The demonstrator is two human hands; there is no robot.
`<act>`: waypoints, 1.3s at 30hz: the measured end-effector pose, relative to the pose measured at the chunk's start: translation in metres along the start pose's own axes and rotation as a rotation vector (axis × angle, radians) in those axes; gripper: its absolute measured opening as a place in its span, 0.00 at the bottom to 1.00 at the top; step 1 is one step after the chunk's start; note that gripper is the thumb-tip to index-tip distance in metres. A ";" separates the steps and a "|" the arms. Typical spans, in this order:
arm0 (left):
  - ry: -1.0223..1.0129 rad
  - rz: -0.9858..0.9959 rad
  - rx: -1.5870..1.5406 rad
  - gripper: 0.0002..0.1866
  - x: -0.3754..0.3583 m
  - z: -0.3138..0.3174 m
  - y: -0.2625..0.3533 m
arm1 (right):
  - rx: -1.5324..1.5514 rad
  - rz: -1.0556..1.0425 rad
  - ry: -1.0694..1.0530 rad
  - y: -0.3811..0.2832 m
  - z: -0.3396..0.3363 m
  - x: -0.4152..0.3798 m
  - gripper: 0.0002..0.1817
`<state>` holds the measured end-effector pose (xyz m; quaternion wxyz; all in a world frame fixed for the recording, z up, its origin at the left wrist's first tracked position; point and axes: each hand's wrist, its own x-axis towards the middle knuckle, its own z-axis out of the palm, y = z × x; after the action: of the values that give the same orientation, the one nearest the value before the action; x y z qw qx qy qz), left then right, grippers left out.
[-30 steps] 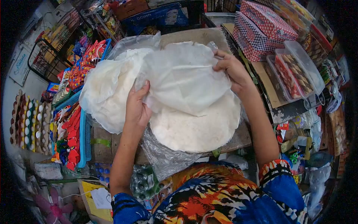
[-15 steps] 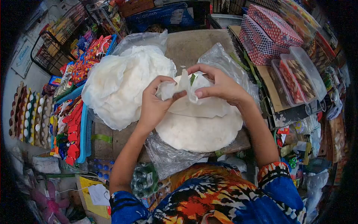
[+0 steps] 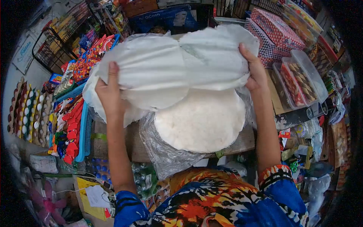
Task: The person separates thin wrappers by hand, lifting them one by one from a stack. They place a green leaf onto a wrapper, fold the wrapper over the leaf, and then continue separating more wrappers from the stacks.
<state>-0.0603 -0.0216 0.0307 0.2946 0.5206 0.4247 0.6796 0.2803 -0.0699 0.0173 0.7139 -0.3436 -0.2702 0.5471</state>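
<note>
Two thin white round wrapper sheets, like spring roll wrappers, are stretched between my hands, overlapping in the middle: a left sheet and a right sheet. My left hand pinches the left sheet's outer edge, thumb on top. At the far right edge, my right hand grips the other sheet, its fingers partly hidden beneath. A greenish patch shows through near the overlap. Below them lies a round stack of wrappers on a clear plastic bag. The held sheets mostly cover a crumpled wrapper pile at left.
Blue baskets of packaged snacks line the left side, with egg trays farther out. To the right stand checkered boxes and clear plastic containers. Bottles sit below the wooden table's near edge.
My hands have moved apart from close together over the stack. The bunched wrapper between them is now spread wide as two joined sheets, raised over the far part of the table.
</note>
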 end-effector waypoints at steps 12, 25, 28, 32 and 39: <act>0.157 0.053 0.879 0.36 0.155 -0.142 -0.103 | -0.170 0.164 -0.140 -0.003 0.022 -0.012 0.17; 0.239 0.054 0.120 0.14 0.122 -0.142 -0.050 | 0.291 0.461 -0.815 0.068 0.291 0.087 0.25; 0.241 0.030 0.069 0.13 0.124 -0.152 -0.054 | -0.262 0.145 -0.623 0.095 0.263 0.078 0.23; 0.268 0.114 0.155 0.11 0.125 -0.147 -0.055 | -0.850 -0.184 -0.347 0.094 0.192 0.070 0.28; 0.099 0.480 0.438 0.09 0.083 -0.074 -0.019 | -1.146 -0.033 -0.565 -0.013 0.066 -0.004 0.21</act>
<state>-0.1552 0.0369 0.0445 -0.0140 0.6230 0.4399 0.6466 0.2366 -0.0629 0.0678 0.3263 -0.5094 -0.7029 0.3742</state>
